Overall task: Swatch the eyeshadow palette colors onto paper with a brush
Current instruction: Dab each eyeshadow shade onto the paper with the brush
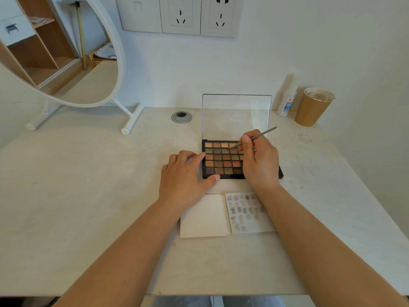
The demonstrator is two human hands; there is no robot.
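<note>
A black eyeshadow palette (221, 160) lies open on the desk, its clear lid (236, 116) standing upright behind several rows of brown, green and orange pans. My right hand (259, 160) holds a thin grey brush (263, 134), whose tip rests on a pan in the second row. My left hand (186, 176) presses the palette's left edge, thumb at its front corner. Nearer to me lie a blank cream paper (203, 216) and, to its right, a paper with several faint swatches (245, 211), partly hidden by my right forearm.
A round white-framed mirror (66, 52) on a stand occupies the back left of the pale desk (88, 196). A cable grommet (181, 117) sits behind the palette. A white spray bottle (286, 100) and a brown paper cup (313, 107) stand at the back right. Wall sockets (181, 16) are above.
</note>
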